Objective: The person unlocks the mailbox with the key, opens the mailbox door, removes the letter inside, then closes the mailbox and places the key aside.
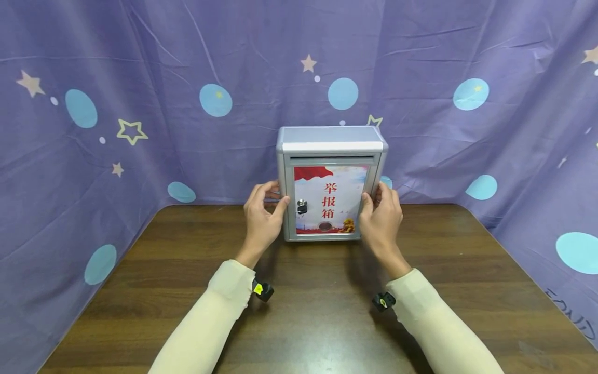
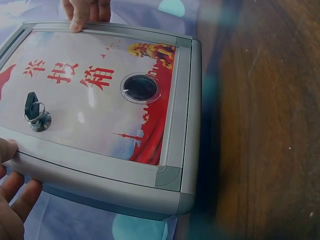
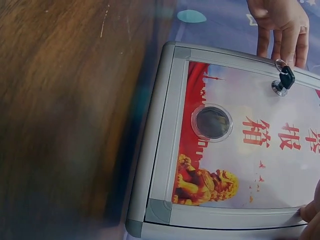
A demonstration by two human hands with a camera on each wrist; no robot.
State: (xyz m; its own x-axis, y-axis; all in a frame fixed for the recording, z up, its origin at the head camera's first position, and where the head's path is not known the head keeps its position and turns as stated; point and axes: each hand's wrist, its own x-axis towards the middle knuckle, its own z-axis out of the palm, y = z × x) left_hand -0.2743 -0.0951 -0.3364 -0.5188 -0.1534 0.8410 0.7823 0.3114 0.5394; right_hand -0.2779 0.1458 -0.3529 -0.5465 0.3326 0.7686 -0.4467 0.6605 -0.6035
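Note:
A grey metal drop box [image 1: 333, 136] with a slot near its top is held at the far side of the table, its front facing me. Red characters and a golden lion mark its white front panel [image 1: 310, 189]. A key with a black head [image 2: 32, 106] sits in the lock on the panel's left side, above a round dark window [image 3: 212, 122]. My left hand [image 1: 263, 218] grips the left side, thumb on the front frame and fingers along the side wall. Opposite it, my right hand [image 1: 382, 218] holds the right side, with its thumb at the front edge.
The brown wooden table [image 1: 317, 306] stretches from me to a purple curtain [image 1: 261, 47] with stars and blue dots. That curtain hangs close behind the box and along both sides of the table.

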